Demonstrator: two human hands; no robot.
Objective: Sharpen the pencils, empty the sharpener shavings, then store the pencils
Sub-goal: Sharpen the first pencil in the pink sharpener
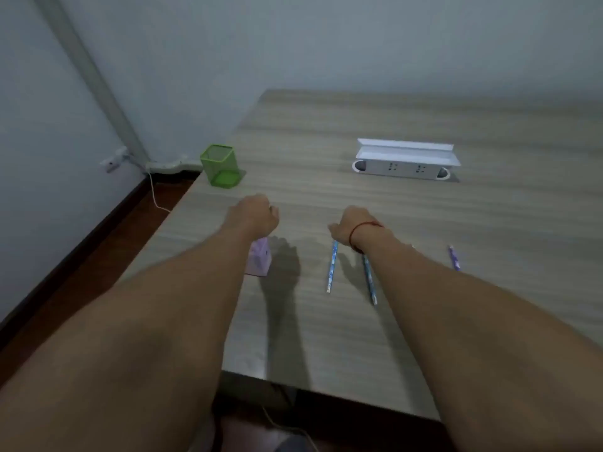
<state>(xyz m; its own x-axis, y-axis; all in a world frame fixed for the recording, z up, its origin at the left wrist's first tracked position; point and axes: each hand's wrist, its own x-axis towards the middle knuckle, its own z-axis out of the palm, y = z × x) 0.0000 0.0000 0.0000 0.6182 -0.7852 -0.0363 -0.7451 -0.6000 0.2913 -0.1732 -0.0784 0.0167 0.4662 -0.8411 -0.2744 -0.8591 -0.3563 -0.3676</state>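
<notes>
Two blue pencils (331, 270) (370, 283) lie side by side on the wooden desk (359, 337), and a purple pencil (454, 257) lies further right. A pale purple sharpener (261, 259) stands at the left, partly hidden by my left forearm. My left hand (254, 213) hovers above and just beyond the sharpener with its fingers drooping away from the camera and nothing in it. My right hand (350, 226), with a red string at the wrist, hangs over the far ends of the blue pencils, fingers mostly hidden, with no grip on them to be seen.
A green mesh pencil holder (220, 166) stands at the desk's far left edge. A white socket box with a raised lid (404, 159) is set into the desk at the back right. The desk's left edge drops to a dark floor with a cable (156, 197).
</notes>
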